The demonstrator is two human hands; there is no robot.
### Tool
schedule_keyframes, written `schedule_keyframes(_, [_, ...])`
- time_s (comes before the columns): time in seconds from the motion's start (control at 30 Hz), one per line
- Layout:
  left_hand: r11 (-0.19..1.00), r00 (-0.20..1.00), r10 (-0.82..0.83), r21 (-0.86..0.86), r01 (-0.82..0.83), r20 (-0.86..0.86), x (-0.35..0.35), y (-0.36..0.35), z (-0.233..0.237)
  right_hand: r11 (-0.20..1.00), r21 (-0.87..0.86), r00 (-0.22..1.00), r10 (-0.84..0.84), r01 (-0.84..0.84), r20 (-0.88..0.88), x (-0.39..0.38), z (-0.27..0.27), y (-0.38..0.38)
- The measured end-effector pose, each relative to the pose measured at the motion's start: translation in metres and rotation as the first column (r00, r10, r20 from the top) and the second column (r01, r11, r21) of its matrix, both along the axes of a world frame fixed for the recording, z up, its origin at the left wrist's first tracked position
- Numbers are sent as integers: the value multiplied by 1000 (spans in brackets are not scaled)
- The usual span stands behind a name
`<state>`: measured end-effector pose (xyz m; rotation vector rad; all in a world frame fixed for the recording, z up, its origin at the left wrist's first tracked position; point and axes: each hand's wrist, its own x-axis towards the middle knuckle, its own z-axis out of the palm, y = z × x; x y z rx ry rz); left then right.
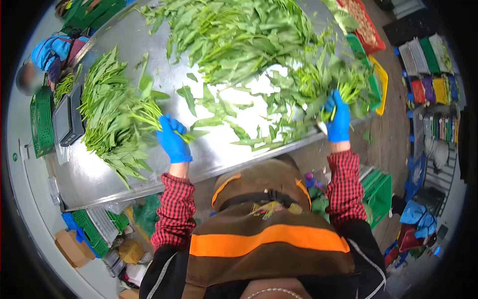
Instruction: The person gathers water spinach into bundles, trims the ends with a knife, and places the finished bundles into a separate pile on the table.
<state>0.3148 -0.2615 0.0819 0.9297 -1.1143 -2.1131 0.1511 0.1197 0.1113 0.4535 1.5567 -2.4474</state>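
Note:
My left hand [173, 139], in a blue glove, is closed round a bunch of green stems [148, 113] above the metal table [174, 175]. At the right, my right hand [338, 117], also gloved in blue, is closed on another bunch of leafy stems [350, 89]; a pale, blade-like object [322, 127] shows beside its fingers. A large heap of leafy greens [239, 37] covers the far middle of the table. Left of my left hand lies a second pile [107, 109]. Loose leaves [186, 99] are scattered between my hands.
A dark scale [69, 115] stands at the table's left end, near a green crate [42, 122]. A person in blue [52, 50] is at the upper left. Red [366, 25] and yellow crates [382, 84] line the right edge. Another green crate [379, 199] sits below right.

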Motion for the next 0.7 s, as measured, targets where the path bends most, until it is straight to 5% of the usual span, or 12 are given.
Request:
schedule_keyframes(0.03, [999,999,-25,-25,24,-44,4,2,11,1000,20,995,26,-24,-97,14,14,-10])
schedule_keyframes(0.07, [999,998,-35,-24,34,-50,4,8,11,965,261,991,14,22,-135,22,17,-29])
schedule_keyframes(0.17, [972,973,-192,-110,206,131,10,44,-10,866,484,968,210,-121,-135,59,-11,-83])
schedule_keyframes(0.2, [939,941,-328,140,315,81,16,54,-27,682,683,921,389,-260,-38,74,-25,-98])
schedule_keyframes(0.23, [882,914,-393,324,342,104,18,74,-25,503,689,782,605,-522,150,89,-56,-107])
schedule_keyframes(0.3, [758,868,-496,474,448,-27,17,98,-38,190,826,419,906,-531,61,123,-37,-127])
schedule_keyframes(0.4, [699,773,-615,562,443,155,21,94,-62,207,748,387,919,-631,72,125,-48,-118])
schedule_keyframes(0.47, [623,838,-532,726,290,122,29,78,-70,256,750,611,754,-609,240,97,-49,-99])
schedule_keyframes(0.5, [626,864,-494,728,279,94,32,76,-67,180,911,724,671,-371,162,87,-59,-93])
schedule_keyframes(0.53, [635,883,-469,705,315,27,35,74,-62,73,996,711,702,-47,-18,74,-78,-83])
schedule_keyframes(0.57, [647,895,-444,676,354,-44,36,72,-58,-59,998,686,727,-3,45,63,-84,-78])
schedule_keyframes(0.7, [667,947,-259,674,318,-189,44,73,-39,-205,972,546,804,-114,234,51,-116,-76])
